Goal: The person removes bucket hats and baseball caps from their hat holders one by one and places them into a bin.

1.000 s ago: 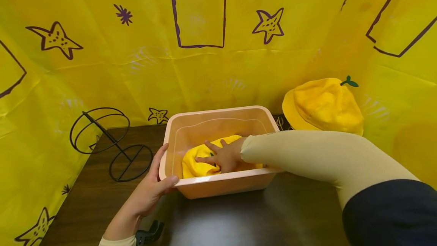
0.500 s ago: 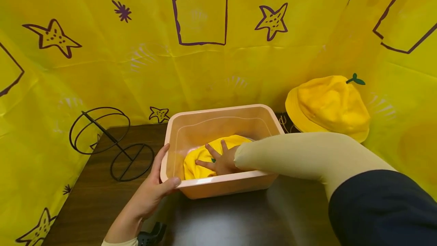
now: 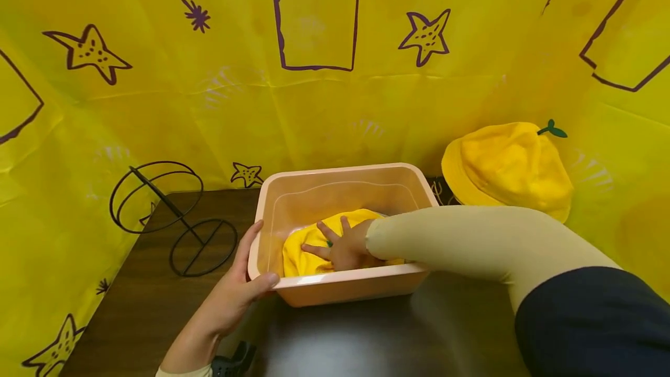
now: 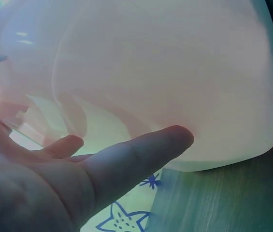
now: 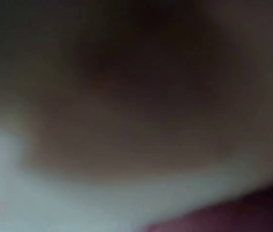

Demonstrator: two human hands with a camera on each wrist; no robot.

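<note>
A pink plastic basin (image 3: pixel 345 292) stands on the dark wooden table. My left hand (image 3: pixel 230 298) grips its near left corner, thumb over the front rim and fingers along the left side. The left wrist view shows that hand (image 4: pixel 54 181) against the basin's smooth wall (image 4: pixel 189 72). Inside the basin lies a crumpled yellow cloth hat (image 3: pixel 299 253) with a small green bit on it. My right hand (image 3: pixel 349 247) rests on the hat with fingers spread, its forearm crossing the basin's right side. The right wrist view is dark and blurred.
Another yellow hat (image 3: pixel 513 162) with a green sprout sits behind the basin at the right. To the left, a black wire stand (image 3: pixel 180 217) with round hoops is on the table (image 3: pixel 141 307). A yellow printed sheet (image 3: pixel 314 109) hangs at the back and sides.
The head view shifts a little. My left hand keeps its grip on the basin's corner, and my right hand stays spread on the hat with barely any movement.
</note>
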